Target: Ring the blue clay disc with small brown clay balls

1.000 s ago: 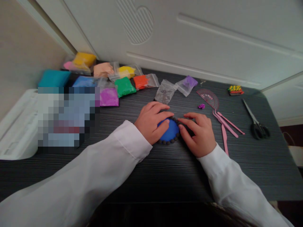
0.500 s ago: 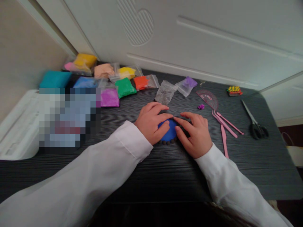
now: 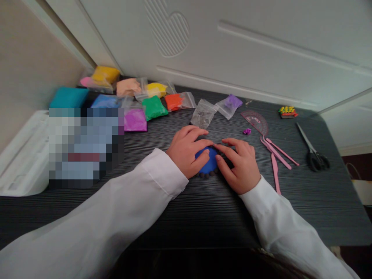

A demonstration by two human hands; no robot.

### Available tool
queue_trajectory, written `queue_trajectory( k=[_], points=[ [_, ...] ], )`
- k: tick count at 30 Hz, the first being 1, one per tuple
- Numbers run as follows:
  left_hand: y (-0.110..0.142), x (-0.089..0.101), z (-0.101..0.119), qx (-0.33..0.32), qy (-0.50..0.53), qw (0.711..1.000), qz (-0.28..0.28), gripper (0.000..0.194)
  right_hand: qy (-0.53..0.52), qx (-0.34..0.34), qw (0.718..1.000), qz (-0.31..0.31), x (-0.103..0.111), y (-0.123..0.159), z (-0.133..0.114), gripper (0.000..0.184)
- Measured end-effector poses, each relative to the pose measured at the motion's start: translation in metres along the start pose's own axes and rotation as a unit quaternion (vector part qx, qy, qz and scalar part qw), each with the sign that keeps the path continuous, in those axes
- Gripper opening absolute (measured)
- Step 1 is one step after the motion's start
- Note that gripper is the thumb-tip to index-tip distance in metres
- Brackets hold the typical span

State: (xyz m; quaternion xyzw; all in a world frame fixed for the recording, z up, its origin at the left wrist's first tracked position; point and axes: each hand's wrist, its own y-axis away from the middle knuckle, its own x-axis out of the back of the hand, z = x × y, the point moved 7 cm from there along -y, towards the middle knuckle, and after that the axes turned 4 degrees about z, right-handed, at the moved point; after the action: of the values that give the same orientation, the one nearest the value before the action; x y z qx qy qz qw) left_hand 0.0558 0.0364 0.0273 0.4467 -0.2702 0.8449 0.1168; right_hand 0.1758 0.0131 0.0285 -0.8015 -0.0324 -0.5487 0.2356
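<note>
A blue clay disc point(image 3: 208, 166) with small dark clay balls along its edge lies flat on the dark table between my hands. My left hand point(image 3: 187, 151) is at its left side, the thumb resting over the blue top and the index finger reaching along the far rim. From the right, my right hand point(image 3: 240, 164) holds the rim, its thumb on the near right edge and its index fingertip at the far edge. Both index fingertips almost meet there. What they press, if anything, is too small to make out. My fingers hide part of the rim.
Bags of coloured clay, including green point(image 3: 154, 107) and magenta point(image 3: 135, 120), lie at the back left. On the right are a protractor point(image 3: 255, 122), pink modelling tools point(image 3: 277, 152), a purple clay bit point(image 3: 247, 131), scissors point(image 3: 314, 155) and a small yellow-and-red piece point(image 3: 288, 112).
</note>
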Motion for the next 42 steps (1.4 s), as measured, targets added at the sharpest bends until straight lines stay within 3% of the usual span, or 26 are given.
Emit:
queue_trajectory(
  k=[10, 42],
  points=[
    [-0.0067, -0.0023, -0.0054, 0.016, 0.003, 0.998, 0.056, 0.022, -0.014, -0.012, 1.000, 0.017, 0.0030, -0.0001, 0.0019, 0.028],
    [-0.0093, -0.0034, -0.0067, 0.018, -0.002, 0.998, 0.058, 0.018, -0.030, -0.017, 0.999, 0.029, 0.0051, -0.0001, 0.0045, 0.026]
  ],
)
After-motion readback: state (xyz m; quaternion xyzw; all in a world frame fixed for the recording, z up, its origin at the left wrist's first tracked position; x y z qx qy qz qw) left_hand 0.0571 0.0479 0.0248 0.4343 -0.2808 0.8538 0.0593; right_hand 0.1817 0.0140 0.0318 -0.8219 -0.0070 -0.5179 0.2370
